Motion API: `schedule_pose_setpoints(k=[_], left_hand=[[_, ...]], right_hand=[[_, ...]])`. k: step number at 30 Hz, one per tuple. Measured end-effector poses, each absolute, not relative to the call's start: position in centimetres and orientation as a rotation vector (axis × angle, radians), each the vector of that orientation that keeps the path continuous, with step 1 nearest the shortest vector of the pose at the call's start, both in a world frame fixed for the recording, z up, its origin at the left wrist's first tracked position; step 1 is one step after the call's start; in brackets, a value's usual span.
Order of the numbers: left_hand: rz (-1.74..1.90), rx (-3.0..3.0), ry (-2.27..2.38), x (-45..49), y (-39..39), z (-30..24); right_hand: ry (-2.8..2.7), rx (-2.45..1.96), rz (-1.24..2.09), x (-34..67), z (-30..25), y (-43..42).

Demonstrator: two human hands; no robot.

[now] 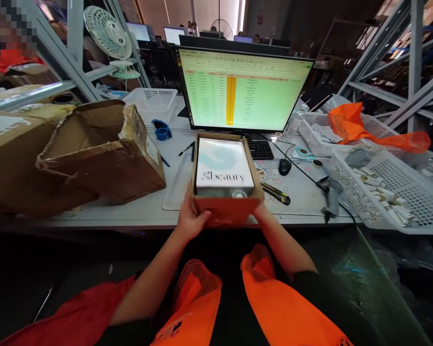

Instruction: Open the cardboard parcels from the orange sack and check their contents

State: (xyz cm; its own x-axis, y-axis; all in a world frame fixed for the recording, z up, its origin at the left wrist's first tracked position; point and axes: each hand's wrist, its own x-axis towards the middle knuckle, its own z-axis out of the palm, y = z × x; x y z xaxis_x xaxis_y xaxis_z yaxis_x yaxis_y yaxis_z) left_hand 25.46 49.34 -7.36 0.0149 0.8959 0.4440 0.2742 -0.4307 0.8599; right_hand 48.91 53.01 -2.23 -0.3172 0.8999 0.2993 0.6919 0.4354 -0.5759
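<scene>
A small open cardboard box (225,211) is held between my two hands at the desk's front edge. Inside it lies a white carton (222,161) with a pale blue swirl and lettering that reads "beauty" after a curly mark. My left hand (193,216) grips the box's left front corner, thumb along the front wall. At the right side, my right hand (258,211) is mostly hidden behind the box, its wrist showing below the corner. Beyond the box stands a monitor (247,91) showing a green spreadsheet with an orange column.
Large cardboard boxes (104,168) crowd the desk's left side. To the right lie a yellow-black utility knife (276,193), a mouse (285,166), a handheld scanner (332,199) with its cable, and white baskets (418,192). A tape dispenser-like blue item (161,130) sits behind.
</scene>
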Motion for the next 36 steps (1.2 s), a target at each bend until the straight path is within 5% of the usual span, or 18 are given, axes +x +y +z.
schedule_pose_setpoints(k=[7, 14, 23, 36], left_hand=[[1.804, 1.738, 1.130, 21.7, 49.8, -4.2], [1.041, 2.069, 1.157, 18.0, 54.2, 4.9], [1.141, 1.892, 0.961, 17.2, 54.8, 2.1], [1.320, 1.991, 1.074, 19.5, 64.7, 8.7]], right_hand=[[-2.054, -1.074, 0.209, 51.8, 5.8, 56.2], [-2.959, -1.116, -0.066, 47.5, 12.0, 55.8], [-2.343, -1.154, -0.234, 47.5, 13.1, 59.7], [-2.399, -0.976, 0.009, 46.9, 17.9, 65.6]])
